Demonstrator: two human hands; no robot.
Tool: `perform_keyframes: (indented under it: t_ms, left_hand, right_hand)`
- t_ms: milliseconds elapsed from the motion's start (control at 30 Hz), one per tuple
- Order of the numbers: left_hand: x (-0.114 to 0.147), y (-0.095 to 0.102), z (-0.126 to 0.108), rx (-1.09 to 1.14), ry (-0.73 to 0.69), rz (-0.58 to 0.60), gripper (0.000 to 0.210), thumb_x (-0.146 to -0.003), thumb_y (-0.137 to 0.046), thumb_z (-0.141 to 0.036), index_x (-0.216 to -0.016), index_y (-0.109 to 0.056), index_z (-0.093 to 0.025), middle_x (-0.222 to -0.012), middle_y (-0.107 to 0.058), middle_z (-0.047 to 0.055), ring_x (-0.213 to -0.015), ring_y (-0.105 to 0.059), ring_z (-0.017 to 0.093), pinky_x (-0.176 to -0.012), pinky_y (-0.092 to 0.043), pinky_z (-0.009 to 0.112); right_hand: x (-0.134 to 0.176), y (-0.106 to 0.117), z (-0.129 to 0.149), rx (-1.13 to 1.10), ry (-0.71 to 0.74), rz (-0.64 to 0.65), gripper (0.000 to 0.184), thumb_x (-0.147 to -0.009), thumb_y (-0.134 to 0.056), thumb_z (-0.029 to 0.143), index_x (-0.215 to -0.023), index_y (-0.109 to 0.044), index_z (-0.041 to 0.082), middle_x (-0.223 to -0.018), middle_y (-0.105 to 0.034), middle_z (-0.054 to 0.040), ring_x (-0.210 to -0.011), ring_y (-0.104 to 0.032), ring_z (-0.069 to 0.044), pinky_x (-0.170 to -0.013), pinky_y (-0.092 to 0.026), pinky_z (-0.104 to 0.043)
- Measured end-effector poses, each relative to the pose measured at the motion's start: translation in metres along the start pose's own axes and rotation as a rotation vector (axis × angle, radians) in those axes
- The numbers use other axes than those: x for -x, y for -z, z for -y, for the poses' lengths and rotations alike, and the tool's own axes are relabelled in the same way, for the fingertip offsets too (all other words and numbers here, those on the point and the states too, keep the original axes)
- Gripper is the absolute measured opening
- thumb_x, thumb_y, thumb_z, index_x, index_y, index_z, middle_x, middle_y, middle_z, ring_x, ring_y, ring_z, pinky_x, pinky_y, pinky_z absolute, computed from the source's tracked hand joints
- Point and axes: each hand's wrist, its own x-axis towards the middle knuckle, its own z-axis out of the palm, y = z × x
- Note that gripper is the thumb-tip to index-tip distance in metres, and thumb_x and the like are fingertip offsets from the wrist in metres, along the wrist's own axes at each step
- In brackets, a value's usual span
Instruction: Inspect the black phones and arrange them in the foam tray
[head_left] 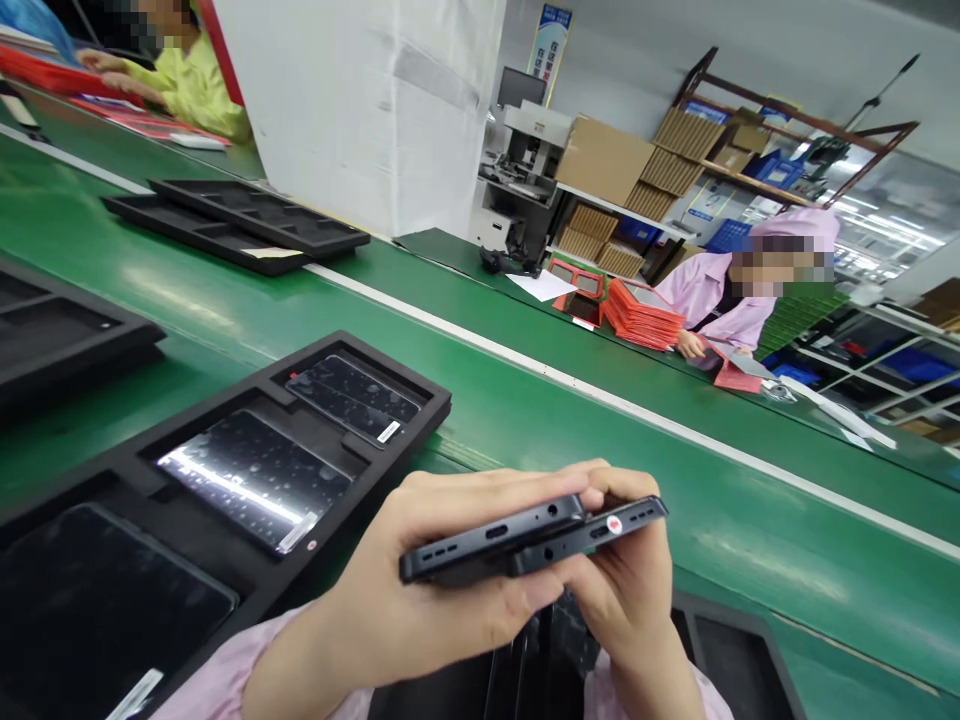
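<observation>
In this holding step, the left hand (409, 580) pinches one smartphone (472, 543), the right hand (634, 590) a second phone (581, 540) overlapping it; next move, I think, needs steady grip.

Left grip (442, 570) and right grip (630, 590) are bare human hands, fingers and thumbs uncovered, wrists bare down to the cuffs. Left sleeve (225, 675) is pale pink cloth with a slight lilac cast, matte, softly creased, its opening loose and wider than the wrist. Right sleeve (701, 695) matches in colour and appears of the same cloth; only a small portion shows at the lower edge of view.
</observation>
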Motion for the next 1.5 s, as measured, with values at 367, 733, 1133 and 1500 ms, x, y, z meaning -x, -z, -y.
perform_keyframes:
  t_ms: [367, 733, 1133, 1500]
  left_hand:
    - [0.007, 0.001, -0.002, -0.138, -0.151, 0.063, 0.053, -0.09, -0.088, -0.003, -0.129, -0.089, -0.039, -0.122, -0.087, 0.0, -0.113, -0.088, 0.029, -0.105, -0.072, 0.031]
    - [0.006, 0.013, 0.0, -0.25, -0.199, 0.201, 0.057, -0.097, -0.084, -0.008, -0.146, -0.08, -0.038, -0.131, -0.087, 0.003, -0.115, -0.088, 0.026, -0.111, -0.068, 0.029]
    - [0.004, 0.022, 0.008, -0.456, -0.513, 0.348, 0.032, -0.104, -0.074, -0.005, -0.135, -0.074, -0.003, -0.133, -0.086, 0.012, -0.131, -0.081, 0.014, -0.125, -0.053, 0.015]
    - [0.005, 0.023, 0.002, -0.55, -0.54, 0.349, 0.028, -0.106, -0.07, -0.005, -0.134, -0.074, -0.002, -0.133, -0.086, 0.012, -0.132, -0.08, 0.013, -0.125, -0.054, 0.016]
  right_hand:
    - [0.005, -0.001, -0.004, -0.075, 0.039, 0.025, 0.03, -0.11, -0.076, 0.054, -0.122, -0.062, 0.03, -0.092, -0.076, 0.0009, -0.072, -0.078, -0.019, -0.065, -0.068, -0.03]
    - [0.005, -0.005, -0.01, -0.063, 0.081, 0.004, 0.026, -0.114, -0.074, 0.05, -0.12, -0.063, 0.028, -0.091, -0.075, 0.0012, -0.074, -0.08, -0.017, -0.066, -0.065, -0.027]
    - [0.005, -0.007, -0.012, -0.173, 0.039, -0.004, 0.023, -0.112, -0.077, 0.049, -0.119, -0.069, 0.029, -0.091, -0.077, 0.0, -0.08, -0.078, -0.018, -0.07, -0.064, -0.028]
    - [0.008, -0.006, -0.016, -0.177, 0.022, 0.002, 0.022, -0.114, -0.073, 0.05, -0.122, -0.069, 0.03, -0.096, -0.079, -0.0003, -0.083, -0.079, -0.017, -0.075, -0.065, -0.027]
